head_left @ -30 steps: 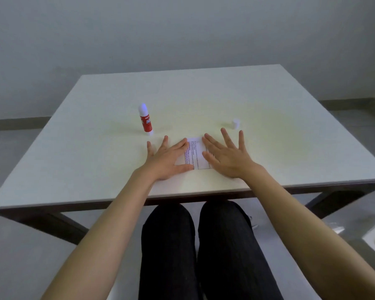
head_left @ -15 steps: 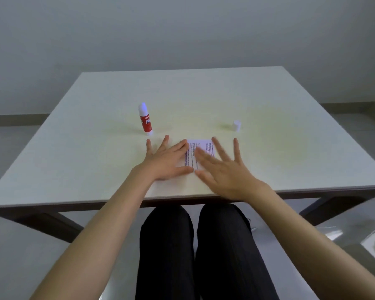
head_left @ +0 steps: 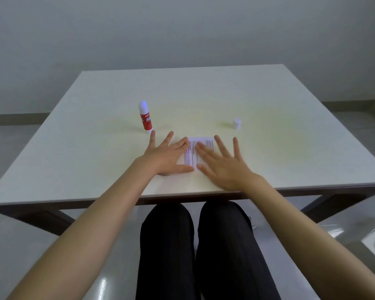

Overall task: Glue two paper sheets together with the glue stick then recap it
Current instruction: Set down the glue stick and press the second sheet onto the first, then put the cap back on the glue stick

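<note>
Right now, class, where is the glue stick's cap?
In the head view, the cap stands alone on the table, right of the paper, just beyond the right hand.

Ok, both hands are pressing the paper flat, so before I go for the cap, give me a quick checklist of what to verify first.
1. Paper lying flat on the table: ok.
2. Sheets bonded: cannot tell, only the printed top shows.
3. Left hand and right hand empty, palms down: ok.
4. Glue stick upright, beyond the left hand: ok.
5. Glue stick capped: not ok, its tip is bare.
6. Cap on the table beyond the right hand, nothing in between: ok.
</note>
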A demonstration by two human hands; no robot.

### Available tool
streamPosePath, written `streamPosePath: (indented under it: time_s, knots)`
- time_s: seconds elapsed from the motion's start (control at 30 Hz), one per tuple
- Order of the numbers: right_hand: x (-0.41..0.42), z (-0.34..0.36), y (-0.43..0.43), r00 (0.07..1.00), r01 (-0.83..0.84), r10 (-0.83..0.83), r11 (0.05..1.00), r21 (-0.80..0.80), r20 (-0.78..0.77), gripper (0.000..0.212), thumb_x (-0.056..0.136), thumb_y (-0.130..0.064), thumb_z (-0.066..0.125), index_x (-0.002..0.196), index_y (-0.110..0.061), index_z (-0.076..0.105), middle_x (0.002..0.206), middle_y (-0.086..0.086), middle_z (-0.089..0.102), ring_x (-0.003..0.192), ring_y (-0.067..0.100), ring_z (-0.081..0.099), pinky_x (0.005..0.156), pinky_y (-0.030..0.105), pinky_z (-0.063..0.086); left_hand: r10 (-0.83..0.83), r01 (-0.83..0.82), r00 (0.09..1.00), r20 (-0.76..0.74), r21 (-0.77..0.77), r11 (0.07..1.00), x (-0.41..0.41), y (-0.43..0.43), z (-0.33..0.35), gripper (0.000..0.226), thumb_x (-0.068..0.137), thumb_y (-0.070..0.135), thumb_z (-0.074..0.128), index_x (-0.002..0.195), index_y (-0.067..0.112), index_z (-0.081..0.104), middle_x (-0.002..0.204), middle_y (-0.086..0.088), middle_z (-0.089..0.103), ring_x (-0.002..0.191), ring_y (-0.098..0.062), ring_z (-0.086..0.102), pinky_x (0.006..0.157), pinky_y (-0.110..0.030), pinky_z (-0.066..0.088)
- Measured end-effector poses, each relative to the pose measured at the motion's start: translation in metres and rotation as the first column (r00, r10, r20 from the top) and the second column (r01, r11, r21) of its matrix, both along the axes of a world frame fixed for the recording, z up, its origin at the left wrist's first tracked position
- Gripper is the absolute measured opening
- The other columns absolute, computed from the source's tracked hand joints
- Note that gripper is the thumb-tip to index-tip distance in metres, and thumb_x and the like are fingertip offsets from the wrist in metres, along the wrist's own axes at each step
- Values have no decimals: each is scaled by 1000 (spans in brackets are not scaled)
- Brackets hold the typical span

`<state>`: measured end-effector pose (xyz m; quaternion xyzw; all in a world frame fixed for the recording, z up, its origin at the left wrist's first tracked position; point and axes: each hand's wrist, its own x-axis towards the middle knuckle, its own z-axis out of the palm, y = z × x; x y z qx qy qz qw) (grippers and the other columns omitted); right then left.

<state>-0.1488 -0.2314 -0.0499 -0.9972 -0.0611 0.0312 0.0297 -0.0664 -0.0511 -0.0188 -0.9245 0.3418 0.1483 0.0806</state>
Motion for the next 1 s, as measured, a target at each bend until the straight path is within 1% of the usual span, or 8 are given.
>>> streamPosePath:
  time_s: [0.17, 0.33, 0.43, 0.53, 0.73, 0.83, 0.9, 1.0]
  knots:
    - [19, 1, -10, 998, 50, -49, 999, 13, -37, 69, 89, -62, 1, 148, -28, -7, 159, -14, -9, 144, 22, -21, 107, 54, -25, 17, -18, 999, -46, -39, 999, -1, 0, -1, 86, 85, 69, 29, 150, 27, -8, 159, 16, -12, 145, -21, -21, 109, -61, -22]
    - [18, -2, -22, 992, 124, -123, 983, 136, -18, 65, 92, -60, 8, 148, -31, -6, 160, -13, -5, 146, 23, -13, 108, 56, -21, 65, -197, 953, -294, -443, 875, -6, 10, -13, 87, 87, 54, 51, 150, 33, -4, 161, 10, -1, 147, -15, -17, 113, -52, -20]
    - [18, -3, -21, 994, 113, -111, 983, 144, -17, 62, 94, -58, 13, 147, -34, -8, 159, -14, -8, 147, 22, -12, 109, 59, -18, 77, -387, 914, -398, -800, 458, -5, 17, -11, 73, 86, 39, 62, 147, 34, 24, 154, 18, 26, 142, 1, 17, 120, -30, 3]
    - [16, 1, -18, 989, 139, -150, 948, 286, 16, 61, 95, -56, 16, 147, -35, -8, 159, -13, -9, 147, 19, -9, 111, 55, -16, 494, -334, 804, -330, -939, -82, 5, 24, -7, 59, 81, 23, 71, 135, 24, 48, 134, 7, 51, 120, -5, 48, 106, -22, 37]
    - [11, 21, 9, 960, 42, -192, 821, 569, 206, 41, 95, -22, 48, 136, -21, 45, 148, 2, 41, 134, 18, 39, 113, 36, 26, 533, -529, 652, -540, -827, -192, 41, 22, 0, 64, 83, 19, 67, 141, 10, 42, 141, -8, 52, 131, -19, 48, 108, -37, 38]
    - [10, 31, 30, 955, -34, -185, 707, 706, 232, 26, 90, -10, 55, 113, -19, 64, 119, -4, 61, 105, 11, 58, 88, 9, 37, 539, -462, 695, -476, -870, -173, 41, 13, 6, 16, 85, 23, 59, 81, 9, 64, 80, -11, 69, 72, -17, 63, 70, -28, 46]
    - [14, 38, 42, 950, -1, -251, 585, 811, 183, 20, 89, -10, 57, 101, -21, 68, 99, -10, 66, 86, 5, 60, 76, 3, 39, 558, -443, 694, -455, -881, -167, 40, 10, 9, 34, 85, 29, 56, 60, 7, 52, 60, -14, 60, 48, -7, 47, 60, -24, 38]
    - [25, 53, 51, 944, 166, -308, 144, 975, -115, 16, 92, -16, 53, 90, -14, 69, 80, 2, 67, 60, 13, 62, 60, 20, 48, 399, -505, 721, -566, -824, -257, 27, 4, 23, 32, 81, 31, 63, 55, 14, 64, 56, 4, 68, 55, 5, 54, 60, -10, 42]
